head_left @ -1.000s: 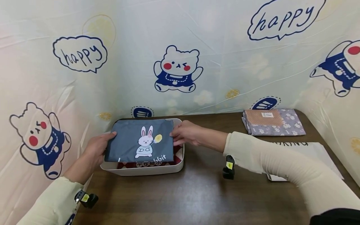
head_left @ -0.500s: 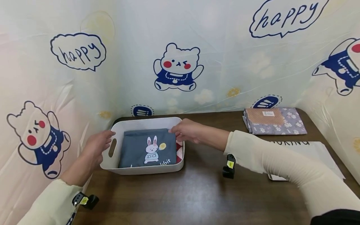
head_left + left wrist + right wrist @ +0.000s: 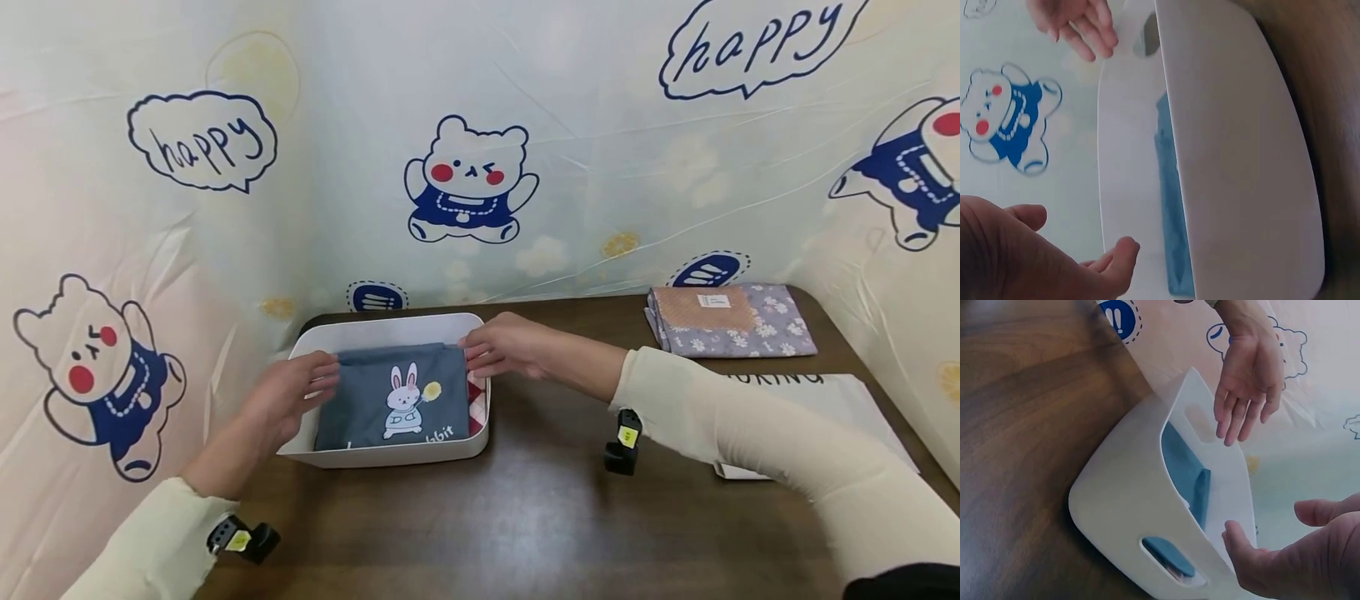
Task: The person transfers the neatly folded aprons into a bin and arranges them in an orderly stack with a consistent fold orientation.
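Observation:
A white plastic storage basket (image 3: pixel 405 457) with oval handle holes stands on the table. In it lies a folded dark grey-blue cloth (image 3: pixel 356 404) printed with a white rabbit. Red-and-white patterned cloth (image 3: pixel 477 408) shows under it at the right end. My left hand (image 3: pixel 292 396) hovers over the basket's left end, fingers extended toward the cloth. Over the right end is my right hand (image 3: pixel 510 346), its fingertips near the cloth's back right corner. Both hands look unfolded and hold nothing; the right wrist view shows the left palm (image 3: pixel 1250 375) facing across the basket.
A folded lilac floral cloth (image 3: pixel 776 329) with a tan patch lies at the table's back right. Nearer, a white folded item (image 3: pixel 840 408) with black lettering is partly covered by the right sleeve. Printed curtain (image 3: pixel 585 167) surrounds the brown table (image 3: pixel 487 533) behind and at the sides.
The rabbit-print cloth has gone down from above the rim into the basket, and both hands have let go of it. The left hand has since moved right, inward over the basket.

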A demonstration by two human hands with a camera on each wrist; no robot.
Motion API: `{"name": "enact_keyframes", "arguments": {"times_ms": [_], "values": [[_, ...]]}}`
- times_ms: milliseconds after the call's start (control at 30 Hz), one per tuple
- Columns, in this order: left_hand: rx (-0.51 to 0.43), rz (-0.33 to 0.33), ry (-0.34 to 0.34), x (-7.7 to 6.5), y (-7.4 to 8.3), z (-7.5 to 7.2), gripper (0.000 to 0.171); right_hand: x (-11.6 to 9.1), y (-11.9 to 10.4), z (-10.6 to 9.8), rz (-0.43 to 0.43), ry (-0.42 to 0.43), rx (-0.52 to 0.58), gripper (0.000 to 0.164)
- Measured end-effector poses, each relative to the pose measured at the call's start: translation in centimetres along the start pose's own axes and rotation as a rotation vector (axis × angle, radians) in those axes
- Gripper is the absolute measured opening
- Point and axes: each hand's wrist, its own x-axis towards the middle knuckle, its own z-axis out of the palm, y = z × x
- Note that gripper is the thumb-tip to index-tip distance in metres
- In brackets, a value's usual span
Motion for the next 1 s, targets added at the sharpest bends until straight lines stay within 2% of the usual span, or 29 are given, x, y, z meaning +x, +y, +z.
{"name": "enact_keyframes", "arguments": {"times_ms": [100,333,600,833,1000], "values": [[0.018,0.006,0.0,-0.3,0.2,1.5,0.061,-0.6,0.0,-1.0,0.014,0.002,0.002,0.042],[0.028,0.051,-0.051,-0.6,0.9,4.6,0.056,-3.0,0.4,-4.3,0.006,0.024,-0.01,0.04],[-0.035,0.074,-0.082,-0.9,0.9,7.7,0.048,-5.9,3.1,-9.7,-0.036,0.051,-0.012,0.036],[-0.02,0.137,-0.187,-2.2,0.9,10.1,0.042,-8.5,5.1,-13.8,-0.039,0.068,-0.048,0.035],[-0.022,0.168,-0.27,-3.0,0.4,12.7,0.04,-10.4,6.4,-15.9,-0.036,0.086,-0.051,0.029]]}}
